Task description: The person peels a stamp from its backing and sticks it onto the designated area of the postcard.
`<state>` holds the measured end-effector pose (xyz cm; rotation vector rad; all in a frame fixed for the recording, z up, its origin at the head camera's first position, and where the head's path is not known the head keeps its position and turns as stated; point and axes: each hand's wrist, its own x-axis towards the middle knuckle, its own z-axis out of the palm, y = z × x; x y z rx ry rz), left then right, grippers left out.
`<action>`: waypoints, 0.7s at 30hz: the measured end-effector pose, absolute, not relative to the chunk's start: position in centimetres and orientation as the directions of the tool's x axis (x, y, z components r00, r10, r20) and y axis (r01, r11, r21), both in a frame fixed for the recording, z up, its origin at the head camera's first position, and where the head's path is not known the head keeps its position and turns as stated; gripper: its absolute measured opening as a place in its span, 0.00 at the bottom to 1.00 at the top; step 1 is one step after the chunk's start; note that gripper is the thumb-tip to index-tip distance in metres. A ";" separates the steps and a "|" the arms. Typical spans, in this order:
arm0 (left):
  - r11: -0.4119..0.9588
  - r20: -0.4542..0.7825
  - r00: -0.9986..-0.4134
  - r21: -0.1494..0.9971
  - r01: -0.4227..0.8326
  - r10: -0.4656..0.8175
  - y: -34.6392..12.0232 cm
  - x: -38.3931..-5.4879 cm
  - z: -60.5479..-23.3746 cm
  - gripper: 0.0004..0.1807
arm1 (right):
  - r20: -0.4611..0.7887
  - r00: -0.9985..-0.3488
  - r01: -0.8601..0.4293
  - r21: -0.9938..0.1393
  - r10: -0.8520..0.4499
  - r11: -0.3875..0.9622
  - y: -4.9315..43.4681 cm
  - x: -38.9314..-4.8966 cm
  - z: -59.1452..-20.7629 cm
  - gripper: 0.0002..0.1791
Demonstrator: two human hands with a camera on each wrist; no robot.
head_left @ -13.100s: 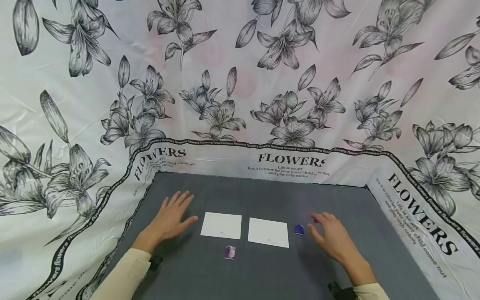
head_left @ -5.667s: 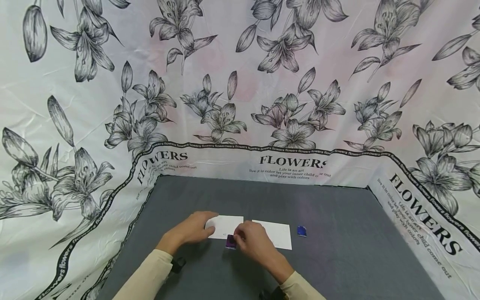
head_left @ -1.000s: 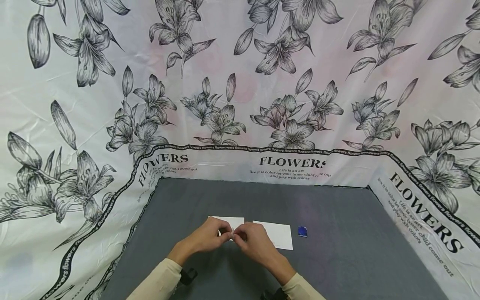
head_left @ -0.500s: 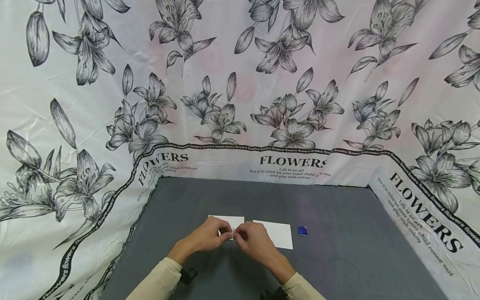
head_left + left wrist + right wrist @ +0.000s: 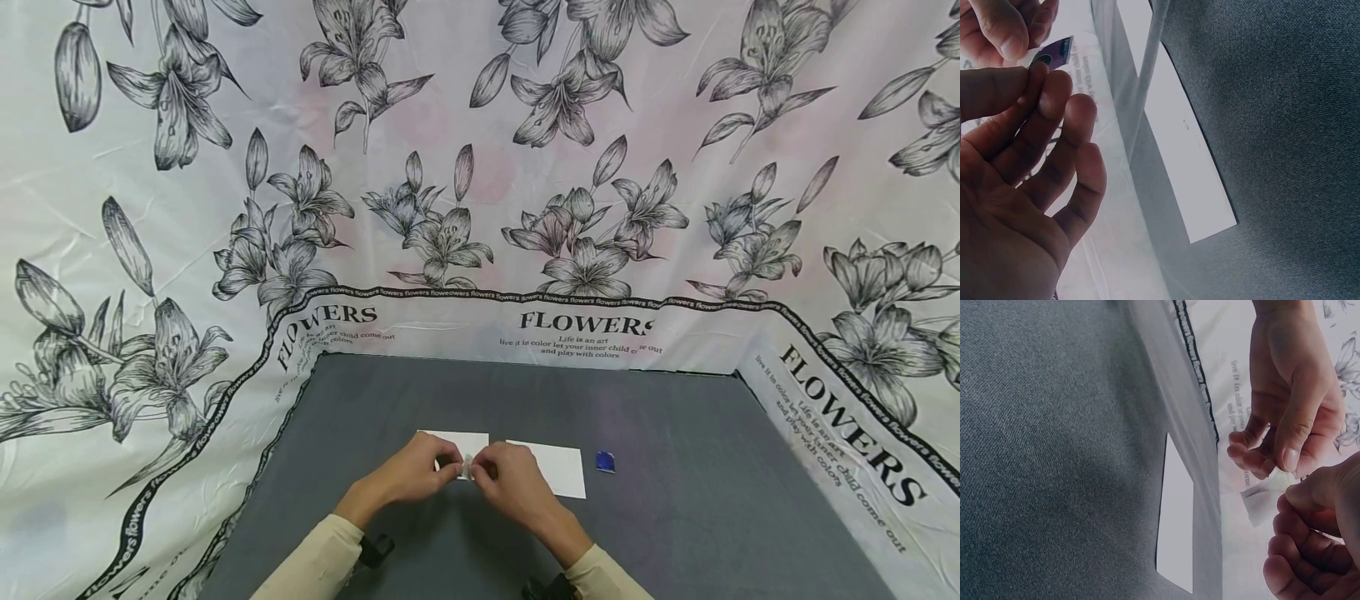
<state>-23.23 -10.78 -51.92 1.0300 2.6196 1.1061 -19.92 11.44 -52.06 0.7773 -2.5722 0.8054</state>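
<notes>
A small purple sachet (image 5: 1060,53) with serrated ends is held up between both hands, close over the left white card (image 5: 468,438). My left hand (image 5: 411,475) pinches one side of it between thumb and forefinger. On the other side, the thumb and curled fingers of my right hand (image 5: 517,486) pinch it too. Its pale side faces the right wrist view, where the sachet (image 5: 1261,505) looks creased near the fingertips. The hands cover part of the left card. To the right lies another white card (image 5: 561,472), partly behind the right hand.
A small blue sachet (image 5: 605,462) lies on the dark grey table (image 5: 697,500), right of the cards. A white cloth (image 5: 450,325) with printed flowers hangs behind and along both sides of the table.
The purple sachet lay on the table at first, with both hands apart. The right hand then took hold of it, and the left joined. Lately, more of its pale side shows between the fingertips.
</notes>
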 end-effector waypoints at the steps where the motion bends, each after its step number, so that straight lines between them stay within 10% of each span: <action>1: 0.505 0.149 -0.764 0.669 0.545 0.627 -10.8 -23.2 -51.9 0.07 | 0.460 -0.795 -0.587 -0.420 -0.396 0.692 11.5 -19.9 -52.1 0.05; 21: 0.569 0.158 -0.805 0.630 0.528 0.572 -11.1 -23.1 -52.0 0.05 | 0.435 -0.824 -0.548 -0.443 -0.364 0.710 12.1 -19.8 -51.9 0.06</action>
